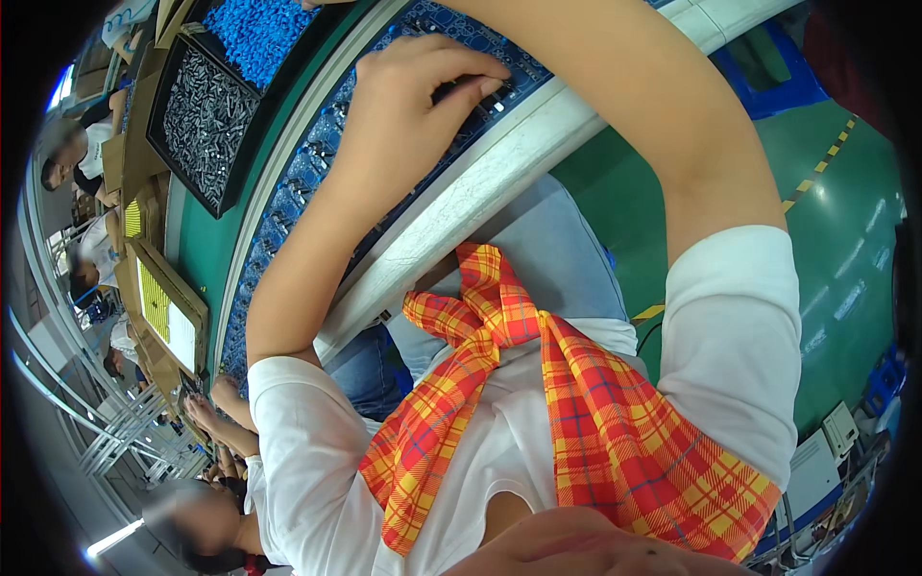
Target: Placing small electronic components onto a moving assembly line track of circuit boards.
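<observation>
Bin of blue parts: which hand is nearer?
Right. The right hand, mostly cut off by the picture's top edge, shows beside the bin; the left hand is farther off to its right, at the blue circuit boards.

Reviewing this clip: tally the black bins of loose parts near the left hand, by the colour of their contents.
Bin of blue parts: 1
Bin of grey parts: 1
Total: 2 bins in view
</observation>
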Tool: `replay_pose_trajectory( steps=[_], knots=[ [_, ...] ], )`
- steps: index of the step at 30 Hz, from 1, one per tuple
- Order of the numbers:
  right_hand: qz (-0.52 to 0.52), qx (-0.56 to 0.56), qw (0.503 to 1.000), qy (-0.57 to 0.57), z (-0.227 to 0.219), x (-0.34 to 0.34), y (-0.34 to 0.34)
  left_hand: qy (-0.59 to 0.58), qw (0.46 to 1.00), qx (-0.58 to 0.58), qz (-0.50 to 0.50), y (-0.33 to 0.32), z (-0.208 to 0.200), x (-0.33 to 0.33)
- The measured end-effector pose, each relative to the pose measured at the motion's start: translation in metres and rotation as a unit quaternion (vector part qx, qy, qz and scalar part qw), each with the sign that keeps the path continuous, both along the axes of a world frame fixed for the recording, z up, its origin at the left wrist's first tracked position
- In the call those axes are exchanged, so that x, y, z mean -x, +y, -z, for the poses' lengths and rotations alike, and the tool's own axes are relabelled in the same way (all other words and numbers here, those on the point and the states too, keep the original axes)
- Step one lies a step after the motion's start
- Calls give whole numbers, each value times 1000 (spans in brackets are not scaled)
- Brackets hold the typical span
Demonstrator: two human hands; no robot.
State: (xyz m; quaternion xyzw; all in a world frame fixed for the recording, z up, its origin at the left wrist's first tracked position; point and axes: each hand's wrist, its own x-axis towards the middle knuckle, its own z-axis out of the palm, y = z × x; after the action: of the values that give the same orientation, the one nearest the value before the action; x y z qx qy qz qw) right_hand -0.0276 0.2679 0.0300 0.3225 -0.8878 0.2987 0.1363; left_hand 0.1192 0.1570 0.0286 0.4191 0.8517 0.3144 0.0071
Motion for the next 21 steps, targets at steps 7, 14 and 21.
replay_pose_trajectory(
  steps=[7,14,21],
  knots=[
    [71,-118,982,-129,-42,-7,-16,125,990,68,16,5,1,-4],
    [15,-16,1000,-19,-4,-3,0,141,986,87,26,6,-2,-7],
    [16,13,1000,22,31,40,-2,186,976,99,50,22,-2,-12]
  ],
)
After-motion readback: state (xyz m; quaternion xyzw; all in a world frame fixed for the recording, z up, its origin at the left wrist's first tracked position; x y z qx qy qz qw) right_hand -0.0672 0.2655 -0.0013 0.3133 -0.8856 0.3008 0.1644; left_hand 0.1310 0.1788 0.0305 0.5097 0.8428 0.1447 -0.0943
